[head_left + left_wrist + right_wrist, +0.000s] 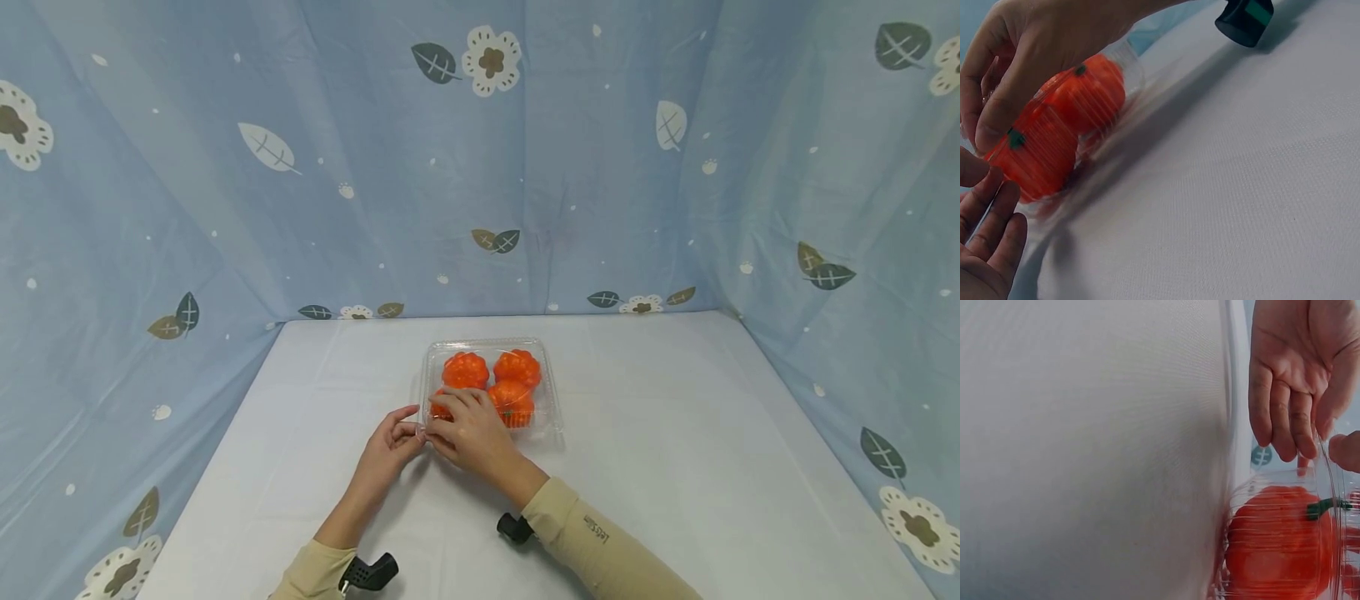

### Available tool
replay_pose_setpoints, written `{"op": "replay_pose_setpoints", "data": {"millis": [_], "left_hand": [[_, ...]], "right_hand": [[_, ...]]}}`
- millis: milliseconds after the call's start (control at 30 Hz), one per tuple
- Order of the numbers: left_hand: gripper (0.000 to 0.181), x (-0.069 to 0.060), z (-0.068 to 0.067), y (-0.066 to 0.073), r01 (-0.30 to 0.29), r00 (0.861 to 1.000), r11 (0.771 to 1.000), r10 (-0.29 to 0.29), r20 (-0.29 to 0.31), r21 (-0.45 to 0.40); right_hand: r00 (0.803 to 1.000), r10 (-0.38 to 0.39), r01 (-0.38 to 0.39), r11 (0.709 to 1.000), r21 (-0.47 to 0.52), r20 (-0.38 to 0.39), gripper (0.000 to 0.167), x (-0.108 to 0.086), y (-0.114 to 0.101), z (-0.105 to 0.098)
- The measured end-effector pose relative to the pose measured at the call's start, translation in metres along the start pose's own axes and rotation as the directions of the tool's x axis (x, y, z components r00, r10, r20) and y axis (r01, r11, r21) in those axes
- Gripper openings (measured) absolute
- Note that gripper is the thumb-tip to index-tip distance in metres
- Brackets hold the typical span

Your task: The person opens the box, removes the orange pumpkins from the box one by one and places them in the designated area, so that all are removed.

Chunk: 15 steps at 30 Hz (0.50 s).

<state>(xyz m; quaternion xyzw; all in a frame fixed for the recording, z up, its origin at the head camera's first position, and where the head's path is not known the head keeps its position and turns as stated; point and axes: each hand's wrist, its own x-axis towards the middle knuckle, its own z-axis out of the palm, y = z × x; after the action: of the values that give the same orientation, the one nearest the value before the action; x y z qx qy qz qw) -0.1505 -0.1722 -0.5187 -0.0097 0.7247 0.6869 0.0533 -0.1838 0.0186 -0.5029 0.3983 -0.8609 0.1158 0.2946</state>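
Observation:
A clear plastic container (pixel 553 398) with a lid lies on the white table, several orange pumpkin-shaped pieces (pixel 517 367) inside it. At its front left corner my left hand (pixel 390 443) pinches the rim between thumb and forefinger, the other fingers loosely extended. My right hand (pixel 477 435) arches over the front left piece, fingers bent on the lid and thumb at the same corner. The left wrist view shows the right hand (pixel 1038 53) above the left hand (pixel 988 244). In the right wrist view, an orange piece (pixel 1275 540) with a green stem shows through the ribbed plastic.
White cloth (pixel 675 467) covers the table around the container. Blue curtains (pixel 375 167) with leaf and flower prints stand behind and at both sides. Black devices (pixel 371 572) are worn at the wrists, below beige sleeves (pixel 600 542).

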Motion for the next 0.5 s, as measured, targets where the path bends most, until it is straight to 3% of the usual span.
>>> {"op": "replay_pose_setpoints", "data": {"millis": [200, 500], "left_hand": [[0.054, 0.0002, -0.0007, -0.0005, 0.000, 1.000, 1.000, 0.000, -0.003, -0.008], [0.053, 0.0002, 0.0016, -0.0006, -0.005, 1.000, 1.000, 0.005, -0.007, -0.030]], "right_hand": [[0.999, -0.025, 0.024, 0.999, 0.026, 0.023, 0.017, -0.0003, 0.0018, -0.0036], [0.997, -0.073, 0.072, 0.997, 0.021, 0.036, 0.043, -0.0032, 0.0072, -0.0091]]}}
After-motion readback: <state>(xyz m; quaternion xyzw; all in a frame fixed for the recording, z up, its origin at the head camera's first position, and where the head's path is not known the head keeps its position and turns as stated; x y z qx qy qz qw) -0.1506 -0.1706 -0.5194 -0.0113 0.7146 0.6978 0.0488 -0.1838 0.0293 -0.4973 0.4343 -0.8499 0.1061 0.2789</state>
